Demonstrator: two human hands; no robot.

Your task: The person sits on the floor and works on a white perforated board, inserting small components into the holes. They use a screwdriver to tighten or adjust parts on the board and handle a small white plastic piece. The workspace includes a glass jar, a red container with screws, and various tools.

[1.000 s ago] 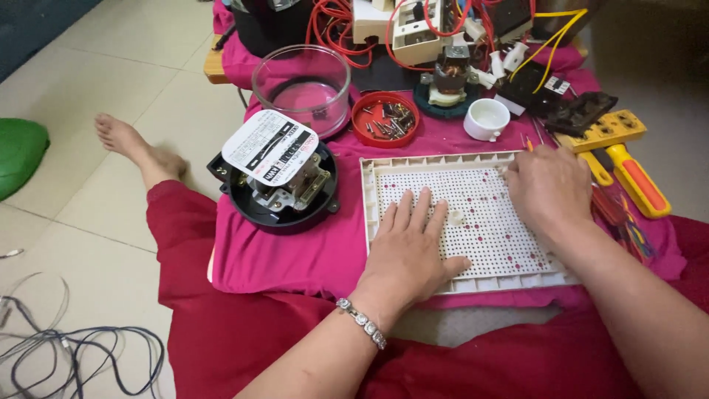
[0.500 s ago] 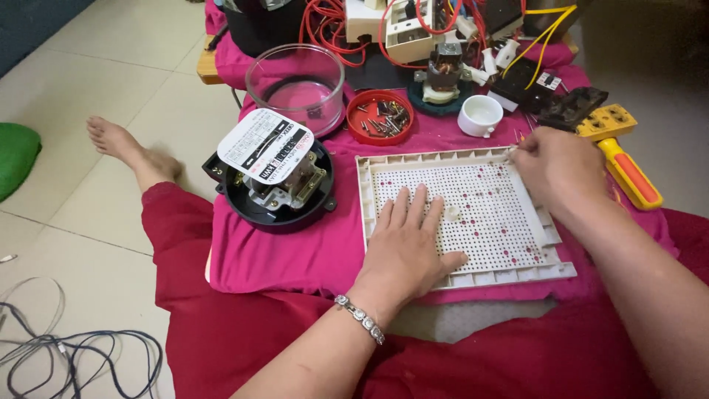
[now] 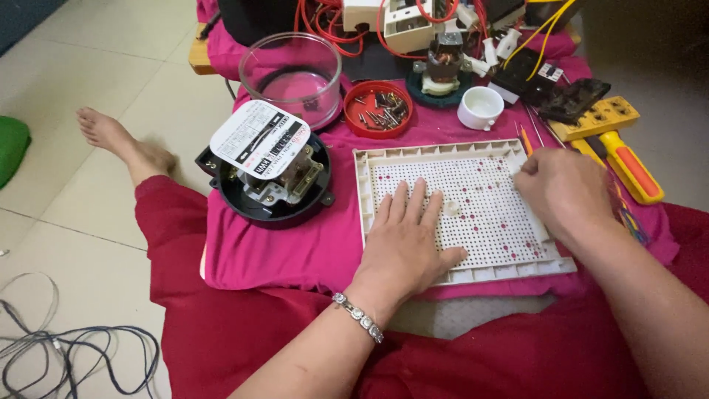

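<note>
White perforated tray (image 3: 509, 151) | left hand (image 3: 405, 247) flat, fingers spread | right hand (image 3: 565, 192) at right edge, fingers curled together

Looking down at a person seated on the floor, the left hand (image 3: 405, 238) lies flat, fingers spread, on a white perforated tray (image 3: 473, 214) resting on a pink cloth (image 3: 295, 247). The right hand (image 3: 565, 191) is loosely curled at the tray's far right corner. Left of the tray sits a round black meter base (image 3: 269, 188), with a clear dome (image 3: 292, 74) and a red dish of screws (image 3: 378, 111) behind.
</note>
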